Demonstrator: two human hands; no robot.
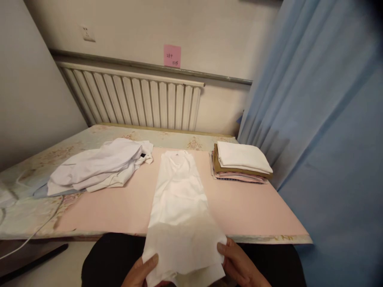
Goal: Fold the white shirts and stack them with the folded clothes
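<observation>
White shirt [182, 195]: lengthwise on pink mat [245, 207], collar away, hem overhanging toward you. Your left hand [140, 272] and right hand [237, 261]: each pinching a lower side edge, apparently keeping cloth spread. Folded stack [244, 157]: right, seemingly set aside. Loose white garments [98, 164]: heaped left.

Pink note [172, 56] on the wall [128, 28] — handwriting [175, 63] too small to read.
</observation>
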